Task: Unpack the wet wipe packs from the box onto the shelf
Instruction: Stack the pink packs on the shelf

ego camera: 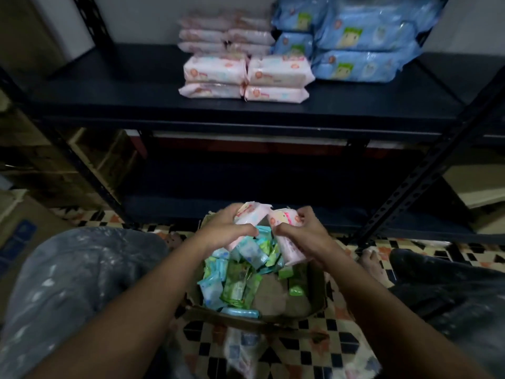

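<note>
Head view: both forearms reach over the box [317,272].
Left hand [226,231]: fingers curled round a pink pack [252,214].
Right hand [303,233]: gripping another pink pack [287,239].
Shelf [123,88]: pink stacks [243,75], blue stacks [363,45].
Writing: too blurred to read.

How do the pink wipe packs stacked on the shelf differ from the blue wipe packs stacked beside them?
The soft pink plastic wipe packs are smaller, and lie in low stacks at the front and the back of the dark metal shelf. The soft blue plastic wipe packs look larger, carry a green label, and are piled higher toward the right. Both kinds lie flat in neat stacks on one shelf board.
</note>
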